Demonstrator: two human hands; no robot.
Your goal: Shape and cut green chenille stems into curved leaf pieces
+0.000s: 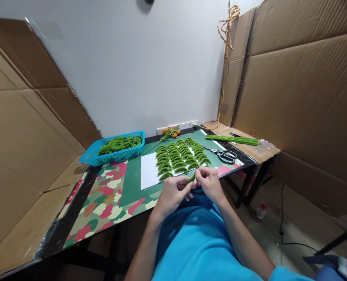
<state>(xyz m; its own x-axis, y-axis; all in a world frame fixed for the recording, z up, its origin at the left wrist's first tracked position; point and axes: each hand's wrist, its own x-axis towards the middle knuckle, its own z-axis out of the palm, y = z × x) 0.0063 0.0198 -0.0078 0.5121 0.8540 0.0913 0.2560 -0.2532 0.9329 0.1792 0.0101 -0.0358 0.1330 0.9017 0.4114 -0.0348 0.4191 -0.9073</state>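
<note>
Centre frame: rows of finished green curved pieces [180, 156] covered the white sheet [148, 171]. Left, blue basket [113, 150] held more green material. Lower centre, left hand [173, 193] and right hand [210, 181] pinched one green piece [191, 178] together, apparently unfinished.

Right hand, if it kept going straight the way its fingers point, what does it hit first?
Most likely the left hand: the right hand points left, fingertips on the same green fuzzy piece. Depth is unclear; if it passed above, the white sheet lies beyond.
</note>
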